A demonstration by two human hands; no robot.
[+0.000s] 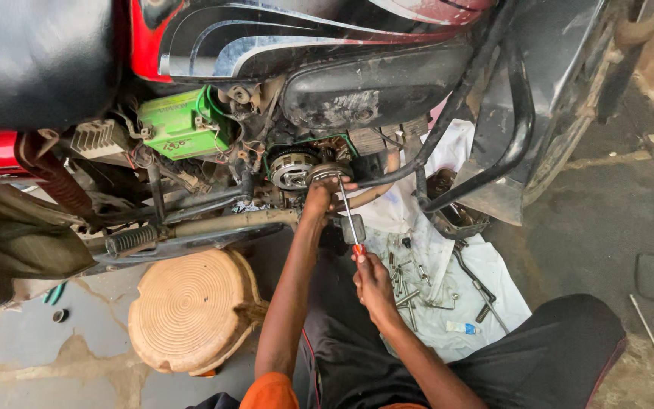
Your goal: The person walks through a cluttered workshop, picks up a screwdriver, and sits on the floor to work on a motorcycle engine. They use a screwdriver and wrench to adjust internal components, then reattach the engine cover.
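A motorcycle stands over me with its engine side open, showing a round clutch assembly. My left hand reaches up to it and holds a ring-shaped metal part against the engine beside the clutch. My right hand is lower, closed around the orange handle of a screwdriver. The screwdriver's steel shaft runs up to the ring part by my left fingers.
A white cloth on the concrete floor carries several bolts and small tools. A round wooden stump sits left of my arms. A green battery, a black crash guard and a footrest bar surround the engine.
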